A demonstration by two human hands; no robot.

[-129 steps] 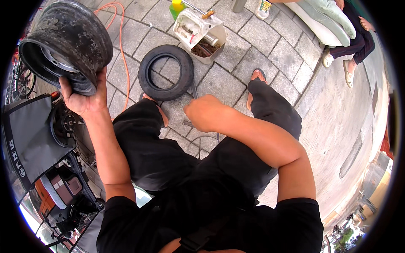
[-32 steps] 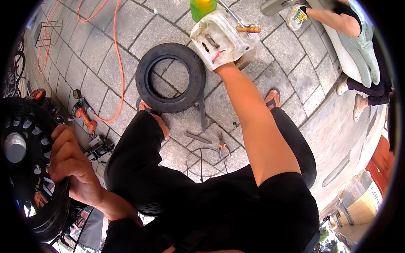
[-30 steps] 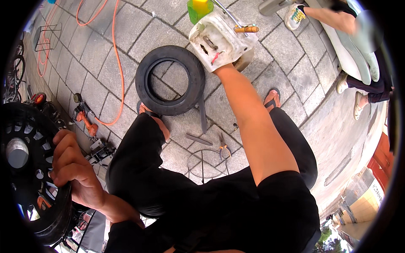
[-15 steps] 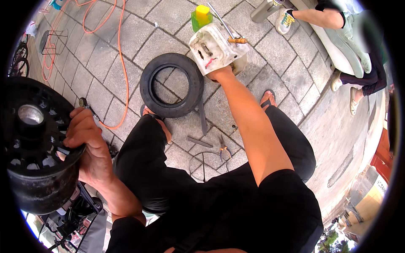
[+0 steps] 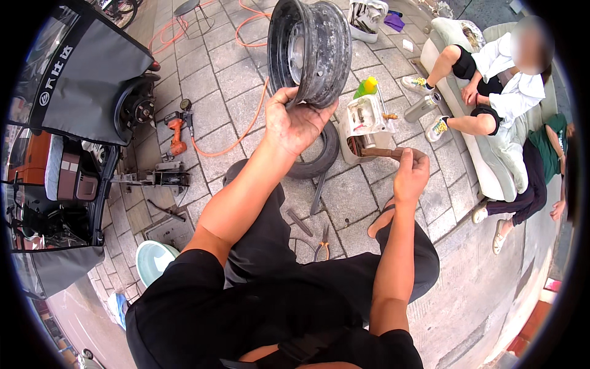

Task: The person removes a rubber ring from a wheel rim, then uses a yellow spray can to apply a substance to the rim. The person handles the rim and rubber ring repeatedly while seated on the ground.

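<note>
We have the left hand [image 5: 298,126] grasping the rim [image 5: 335,58] from below: palm up under the lower edge, thumb on its left, fingers round to the right. The rim stands on edge directly above the grip, and we think the palm sits underneath to take the weight. The right hand [image 5: 410,175], to the right of that grip and lower, pinches a flat brown strip [image 5: 386,153] by one end, thumb against fingers. The strip points left, its far end over the tub; contact we can't tell. Holding just the end probably leaves most of the length free.

Tub [image 5: 376,125], just left of the right hand: white, cut open. In it we see a silvery cylinder [image 5: 367,139] and brown bits [image 5: 352,145], too small to sort. A wood-handled tool [image 5: 389,116] rests on it, likely parked within reach. The green bottle [image 5: 365,89] stands just past the tub.

Tyre [image 5: 330,152]: flat on the ground behind the left hand, partly hidden by it. A bar [image 5: 318,194], short bar [image 5: 300,222] and pliers [image 5: 324,238] lie below, between both grips, handy for either.

Past the rim, a basket [image 5: 364,37] holds dark tools [image 5: 367,16], kinds unclear. Left of the left grip: hose [image 5: 216,155], orange wrench [image 5: 176,134]. Lower left of it, a basin [image 5: 153,258], contents unclear.
</note>
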